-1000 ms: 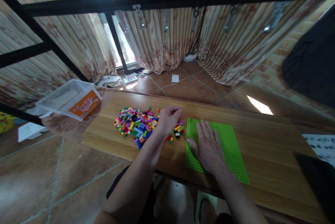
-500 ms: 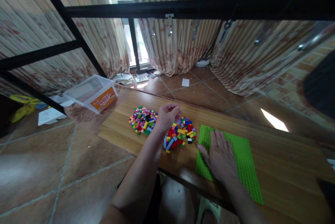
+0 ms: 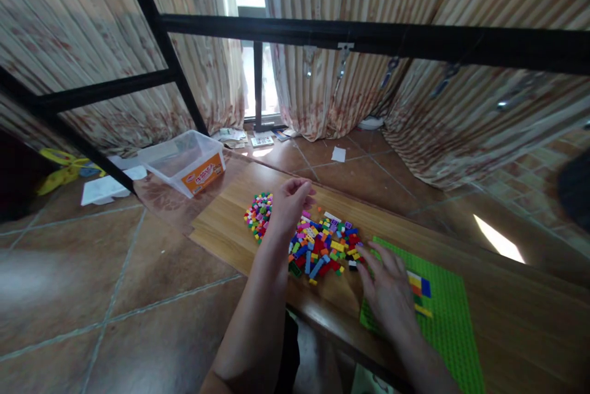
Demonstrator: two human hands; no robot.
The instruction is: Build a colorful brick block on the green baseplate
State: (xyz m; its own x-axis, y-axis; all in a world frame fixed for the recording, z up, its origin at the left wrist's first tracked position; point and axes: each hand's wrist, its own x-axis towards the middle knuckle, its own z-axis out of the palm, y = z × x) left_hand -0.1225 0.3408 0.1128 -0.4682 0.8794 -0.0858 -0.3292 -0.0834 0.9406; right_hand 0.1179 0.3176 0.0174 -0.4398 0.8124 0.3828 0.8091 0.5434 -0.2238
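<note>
My left hand (image 3: 294, 202) hovers over the far side of a loose pile of colourful toy bricks (image 3: 322, 246). Its fingers are curled together, and whatever they may pinch is hidden. Fingers apart and slightly bent, my right hand (image 3: 387, 280) is over the left part of a green studded baseplate (image 3: 454, 308), its fingertips close to the pile's right edge. Beside that hand, a small patch of bricks (image 3: 418, 286) in white, orange, blue, green and yellow sits on the baseplate, partly covered by the hand.
Everything lies on a long wooden table (image 3: 221, 216). At its far left end stands a clear plastic box (image 3: 182, 163) with an orange label. A black metal frame (image 3: 295, 31) crosses in front of striped curtains. Papers (image 3: 338, 154) lie on the tiled floor beyond.
My right hand has shifted left across the baseplate toward the pile, its fingers now bent, uncovering the brick patch. My left hand stays above the pile, still curled. The camera view has turned left.
</note>
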